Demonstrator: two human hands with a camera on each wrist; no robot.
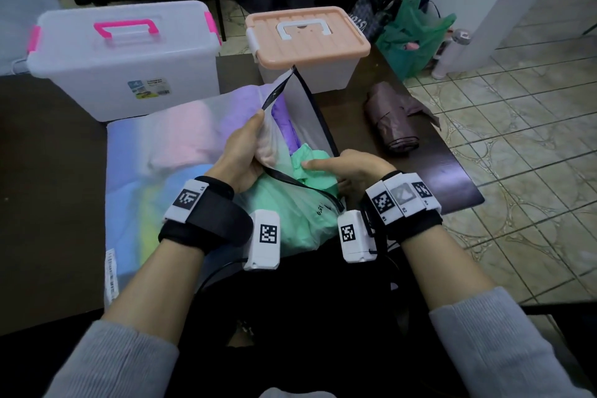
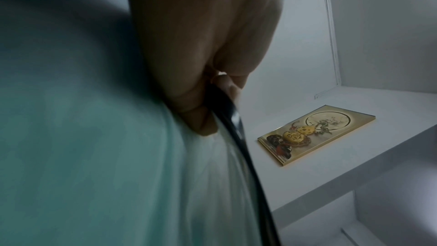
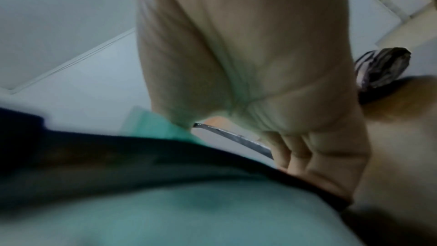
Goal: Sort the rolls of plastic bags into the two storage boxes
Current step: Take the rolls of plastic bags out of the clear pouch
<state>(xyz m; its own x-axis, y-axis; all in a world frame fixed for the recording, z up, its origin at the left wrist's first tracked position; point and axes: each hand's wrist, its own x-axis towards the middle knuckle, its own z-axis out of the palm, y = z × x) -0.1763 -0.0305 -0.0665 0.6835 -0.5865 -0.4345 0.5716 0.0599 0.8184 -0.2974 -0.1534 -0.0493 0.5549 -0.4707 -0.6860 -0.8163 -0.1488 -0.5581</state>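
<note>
Holding open a frosted translucent zip pouch with black edging (image 1: 206,145), left grip (image 1: 240,152) pinching its rim, right grip (image 1: 349,168) closed round the opposite rim beside crumpled mint-green plastic bags (image 1: 310,168).

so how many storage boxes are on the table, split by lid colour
clear lid with pink handle and latches: 1
peach lid with white handle: 1
total: 2, both closed

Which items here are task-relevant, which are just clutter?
Job:
clear storage box with pink handle
clear storage box with peach lid
translucent zip pouch of coloured bag rolls, gripped by left hand
green bag roll, under right hand

Clutter:
folded mauve umbrella
green carrier bag
</note>
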